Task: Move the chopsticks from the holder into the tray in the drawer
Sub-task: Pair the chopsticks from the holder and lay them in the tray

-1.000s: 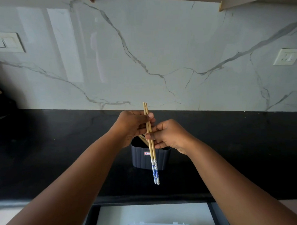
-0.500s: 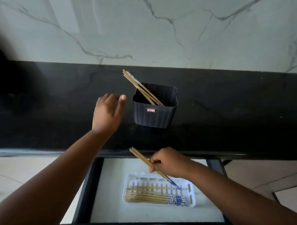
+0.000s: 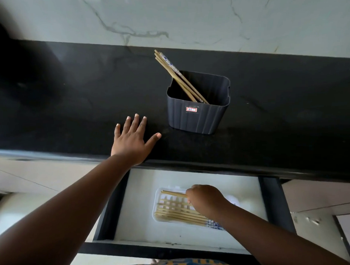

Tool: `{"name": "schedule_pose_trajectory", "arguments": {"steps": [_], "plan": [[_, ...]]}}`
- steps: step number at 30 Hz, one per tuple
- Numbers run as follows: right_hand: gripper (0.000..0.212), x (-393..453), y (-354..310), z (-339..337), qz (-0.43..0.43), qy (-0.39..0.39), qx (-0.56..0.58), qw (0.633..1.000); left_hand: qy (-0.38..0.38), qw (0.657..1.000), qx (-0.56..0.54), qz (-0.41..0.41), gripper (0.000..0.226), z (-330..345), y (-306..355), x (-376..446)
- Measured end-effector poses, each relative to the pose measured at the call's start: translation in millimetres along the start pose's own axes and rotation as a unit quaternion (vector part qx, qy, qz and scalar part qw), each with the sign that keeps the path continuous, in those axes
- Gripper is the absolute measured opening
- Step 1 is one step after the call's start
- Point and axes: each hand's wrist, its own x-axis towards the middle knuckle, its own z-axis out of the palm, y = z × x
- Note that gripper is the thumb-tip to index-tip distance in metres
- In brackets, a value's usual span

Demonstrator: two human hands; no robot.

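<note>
The left hand point(image 3: 131, 143) lay palm down on the counter point(image 3: 71, 109), its four fingers point(image 3: 135, 122) straight and close together, the thumb spread out to the right. The left forearm stretched up from the lower left. The right hand point(image 3: 204, 200) was lower, knuckles up, its fingers curled under and pinching a pair of chopsticks point(image 3: 173, 193) that stuck out left of them. The right forearm ran in from the lower right.

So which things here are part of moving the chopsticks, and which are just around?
Part of the job:
chopsticks in the holder
holder
tray
drawer
right hand gripping a pair

Just around:
countertop
marble wall
left hand, flat on the countertop
</note>
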Motion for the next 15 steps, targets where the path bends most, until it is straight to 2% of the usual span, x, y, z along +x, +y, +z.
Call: {"name": "schedule_pose_trajectory", "arguments": {"steps": [3,6,9,12,15], "plan": [[0.028,4,-9,10,0.024,-0.006,-0.042,0.999,0.01,1.0,-0.004,0.0,0.089,0,-1,1],[0.017,6,-14,24,0.047,-0.007,-0.056,0.997,0.013,1.0,-0.004,-0.001,0.088,1,0,2],[0.027,9,-15,33,0.063,0.011,-0.066,0.996,0.018,1.0,-0.006,-0.003,0.088,1,0,2],[0.028,10,-14,36,0.054,0.011,-0.063,0.996,0.023,1.0,-0.011,-0.005,0.087,1,0,2],[0.029,7,-13,35,0.036,-0.029,-0.051,0.998,0.026,1.0,-0.012,-0.003,0.087,1,0,2]]}}
